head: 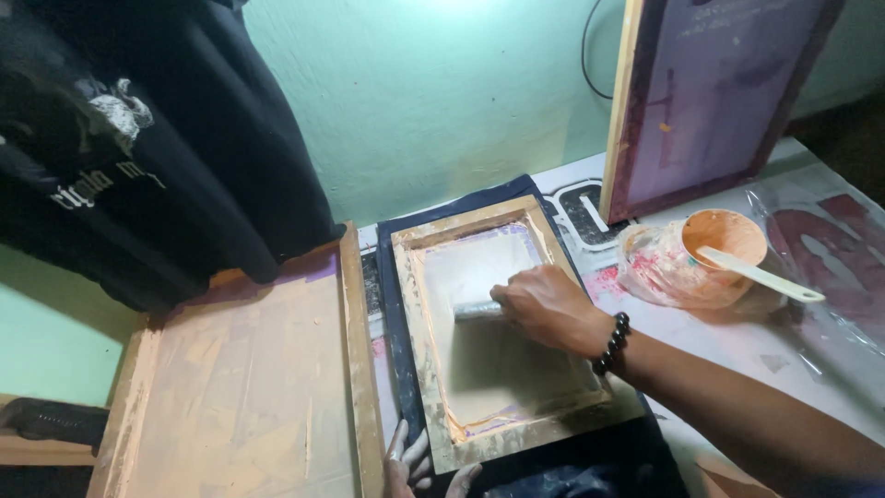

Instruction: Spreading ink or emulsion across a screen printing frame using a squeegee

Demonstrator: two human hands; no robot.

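Note:
A small wooden printing screen frame (433, 369) lies flat on a dark blue garment (590, 461) on the table. My right hand (544, 304), with a black bead bracelet at the wrist, grips a squeegee (475, 311) pressed on the pale mesh inside the frame. My left hand (419, 466) rests at the frame's near left corner, fingers spread and smeared with pale ink, pressing down on the wood. Only part of that hand shows at the bottom edge.
A larger wooden screen (240, 387) lies to the left. Another framed screen (710, 92) leans on the green wall at back right. An orange ink bowl (710, 263) with a white spatula (761, 274) sits to the right. A black printed shirt (138, 138) hangs upper left.

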